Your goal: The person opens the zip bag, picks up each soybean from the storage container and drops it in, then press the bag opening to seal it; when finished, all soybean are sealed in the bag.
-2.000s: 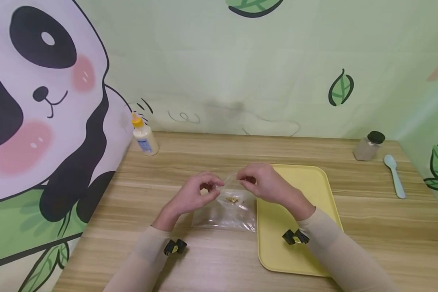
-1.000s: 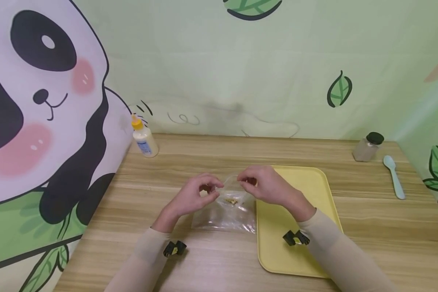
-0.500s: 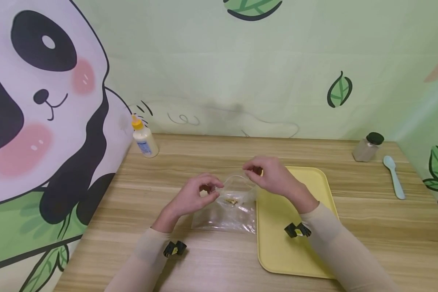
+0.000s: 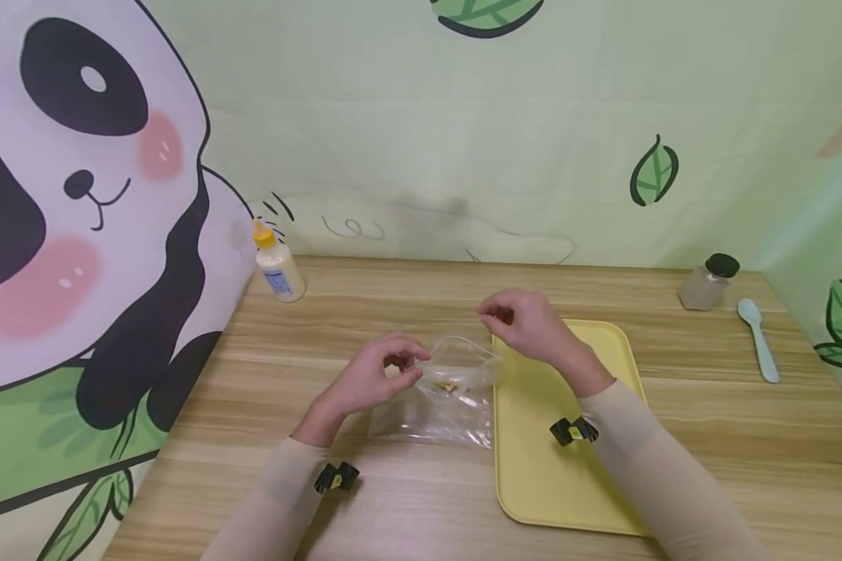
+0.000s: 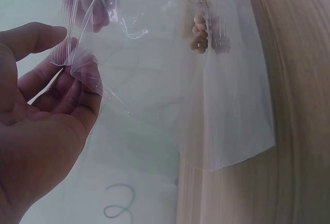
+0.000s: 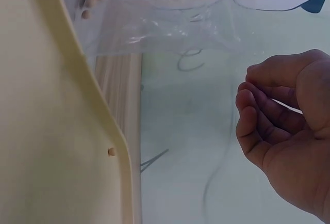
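Note:
A clear plastic zip bag [image 4: 431, 417] lies on the table left of a yellow tray [image 4: 568, 483], its mouth raised and gaping. Inside is a little heap of small round tan beads [image 5: 199, 34]. The left hand [image 4: 379, 372] pinches the left side of the bag's mouth between thumb and fingers. Above the tray's far left corner hovers the right hand [image 4: 529, 323], apart from the bag. Its fingers are loosely curled, their tips close to the thumb, with nothing visible between them. One bead [image 6: 111, 152] sits by the tray's rim in the right wrist view.
At the back left stands a white bottle [image 4: 281, 273] with a yellow cap. A clear jar [image 4: 707, 284] with a black lid is at the back right, and a pale blue spoon [image 4: 759, 340] lies beside it. A printed wall closes off the table's far side.
The right hand has let go of the bag's mouth and moved up and to the right, away from it. The left hand keeps its hold and stays put.

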Available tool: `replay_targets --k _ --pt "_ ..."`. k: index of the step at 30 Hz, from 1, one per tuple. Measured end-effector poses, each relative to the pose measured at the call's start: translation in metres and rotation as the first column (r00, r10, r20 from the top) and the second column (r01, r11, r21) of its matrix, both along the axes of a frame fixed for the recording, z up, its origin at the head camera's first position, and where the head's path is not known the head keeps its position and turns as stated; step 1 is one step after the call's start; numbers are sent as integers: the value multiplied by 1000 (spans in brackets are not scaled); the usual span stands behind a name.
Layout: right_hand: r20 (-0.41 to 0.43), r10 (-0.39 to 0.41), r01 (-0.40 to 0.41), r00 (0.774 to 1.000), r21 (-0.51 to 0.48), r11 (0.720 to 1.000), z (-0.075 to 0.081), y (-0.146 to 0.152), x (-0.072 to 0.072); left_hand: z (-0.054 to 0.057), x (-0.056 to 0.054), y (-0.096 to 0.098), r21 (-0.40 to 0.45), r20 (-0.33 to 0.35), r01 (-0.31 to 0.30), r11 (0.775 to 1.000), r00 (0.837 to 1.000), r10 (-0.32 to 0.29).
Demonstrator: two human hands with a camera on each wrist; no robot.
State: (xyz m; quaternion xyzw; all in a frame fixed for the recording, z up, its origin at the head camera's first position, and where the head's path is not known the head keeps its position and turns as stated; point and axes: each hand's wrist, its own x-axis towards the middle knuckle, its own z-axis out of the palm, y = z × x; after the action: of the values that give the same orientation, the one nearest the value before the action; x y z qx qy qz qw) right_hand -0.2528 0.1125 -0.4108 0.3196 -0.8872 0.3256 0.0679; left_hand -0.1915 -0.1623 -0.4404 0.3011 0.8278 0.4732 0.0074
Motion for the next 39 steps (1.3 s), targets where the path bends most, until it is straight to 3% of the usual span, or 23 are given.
replay_targets --k 13,24,33,39 --pt "106 -77 76 991 21 997 -25 8 -20 -1 0 0 -1 -1 9 1000 1000 -9" --pt "217 -137 130 967 46 990 -39 14 -29 -2 -1 -1 4 1 12 1000 1000 -12" --pt "209 -142 131 968 63 989 -49 17 -35 -1 0 -1 5 4 10 1000 1000 -10" --pt "245 -158 135 957 108 985 -53 18 -37 -1 0 -1 3 17 5 1000 1000 -5"
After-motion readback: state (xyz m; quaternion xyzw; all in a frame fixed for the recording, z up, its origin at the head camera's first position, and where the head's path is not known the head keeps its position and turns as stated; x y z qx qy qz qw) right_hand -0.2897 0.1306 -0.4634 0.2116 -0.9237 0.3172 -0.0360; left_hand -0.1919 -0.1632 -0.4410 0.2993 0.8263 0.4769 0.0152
